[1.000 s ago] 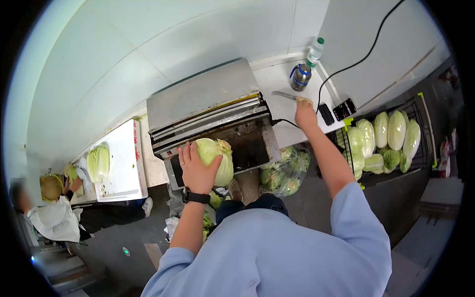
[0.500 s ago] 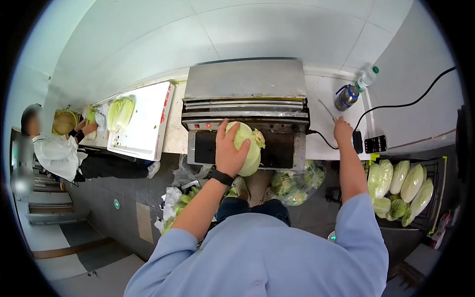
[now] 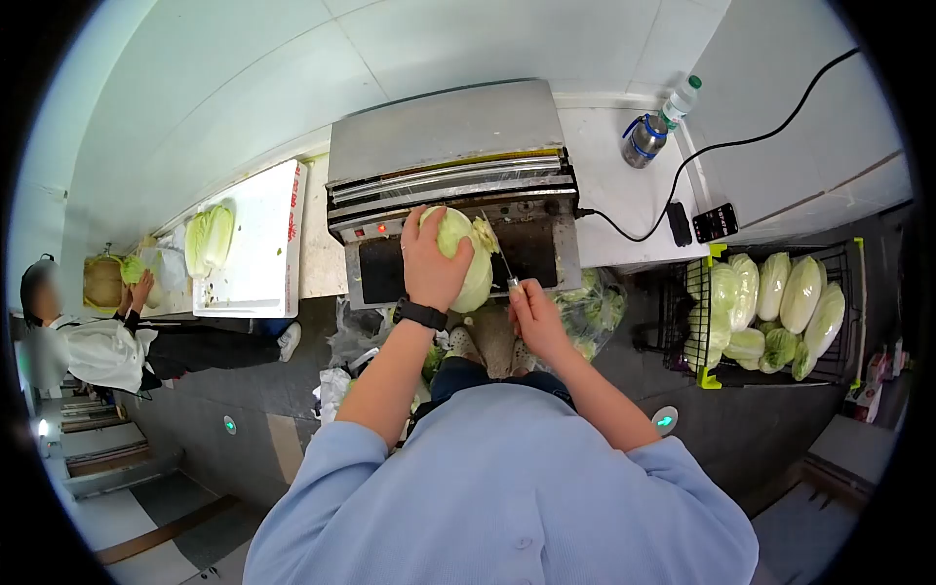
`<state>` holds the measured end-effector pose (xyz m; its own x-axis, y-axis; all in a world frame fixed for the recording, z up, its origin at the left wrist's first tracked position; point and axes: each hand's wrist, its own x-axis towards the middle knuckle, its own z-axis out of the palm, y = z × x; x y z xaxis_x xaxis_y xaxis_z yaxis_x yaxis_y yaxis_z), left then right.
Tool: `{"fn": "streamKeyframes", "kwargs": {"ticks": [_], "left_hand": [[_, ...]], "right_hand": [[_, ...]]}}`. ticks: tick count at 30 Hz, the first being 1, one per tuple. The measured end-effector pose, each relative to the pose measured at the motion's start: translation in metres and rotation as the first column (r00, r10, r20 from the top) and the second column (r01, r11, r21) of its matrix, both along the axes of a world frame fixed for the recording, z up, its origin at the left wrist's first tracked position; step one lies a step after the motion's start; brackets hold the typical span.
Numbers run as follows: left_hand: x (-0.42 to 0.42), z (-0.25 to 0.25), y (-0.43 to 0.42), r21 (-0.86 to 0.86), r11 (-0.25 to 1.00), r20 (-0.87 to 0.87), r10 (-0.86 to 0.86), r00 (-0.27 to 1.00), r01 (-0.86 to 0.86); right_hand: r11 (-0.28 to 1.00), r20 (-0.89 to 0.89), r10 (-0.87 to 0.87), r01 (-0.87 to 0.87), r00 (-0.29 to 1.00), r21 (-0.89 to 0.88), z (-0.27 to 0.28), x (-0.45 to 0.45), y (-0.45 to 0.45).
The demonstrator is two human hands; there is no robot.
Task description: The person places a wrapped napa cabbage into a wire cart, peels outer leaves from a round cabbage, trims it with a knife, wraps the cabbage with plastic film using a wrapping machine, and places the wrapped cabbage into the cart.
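Note:
A pale green cabbage (image 3: 475, 278) lies on its side on the front plate of a film wrapping machine (image 3: 448, 136), its cut stem end facing right. My left hand (image 3: 434, 263) is pressed over the cabbage's left side, fingers wrapped on top. In my right hand (image 3: 531, 310) is a knife (image 3: 505, 263), gripped by its handle. The thin blade points up and left, at the stem end of the cabbage. Whether the edge is cutting into the stem is too small to tell.
A white foam box lid (image 3: 249, 268) bearing napa cabbages stands left, near a co-worker (image 3: 97, 341). Right of the machine are a steel flask (image 3: 644, 141), a water bottle (image 3: 680, 102), a phone (image 3: 715, 223) and a power cord. A black crate (image 3: 697, 331) holds wrapped napa cabbages. Bagged greens lie below.
My right hand has brought the knife from the right side of the counter over to the cabbage's stem end. My left hand stays on the cabbage. The camera view has shifted slightly.

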<state>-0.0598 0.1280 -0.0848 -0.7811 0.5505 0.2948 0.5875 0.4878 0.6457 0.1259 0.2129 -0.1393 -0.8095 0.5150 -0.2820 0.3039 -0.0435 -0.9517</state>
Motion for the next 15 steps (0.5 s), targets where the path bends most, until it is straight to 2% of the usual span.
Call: {"fn": "streamKeyframes", "kwargs": {"ticks": [3, 6, 9, 12, 15], "left_hand": [[0.002, 0.001, -0.001, 0.006, 1.000, -0.013, 0.000, 1.000, 0.000], [0.004, -0.001, 0.000, 0.017, 1.000, -0.023, -0.006, 1.000, 0.006], [0.005, -0.001, 0.000, 0.023, 1.000, -0.013, 0.004, 1.000, -0.004], [0.001, -0.002, -0.001, 0.015, 1.000, -0.010, -0.011, 1.000, 0.011], [-0.003, -0.004, -0.002, 0.011, 1.000, -0.004, -0.021, 1.000, 0.021]], "right_hand": [[0.983, -0.014, 0.045, -0.042, 0.999, 0.178, -0.017, -0.003, -0.004], [0.987, -0.014, 0.017, -0.015, 1.000, 0.158, -0.007, -0.006, -0.007], [0.964, -0.051, 0.002, 0.011, 0.999, 0.265, -0.023, -0.009, -0.007], [0.957, -0.024, 0.014, -0.007, 1.000, 0.289, -0.021, -0.007, -0.007], [0.929, 0.120, 0.037, -0.078, 0.992, 0.361, -0.011, -0.003, -0.007]]}}
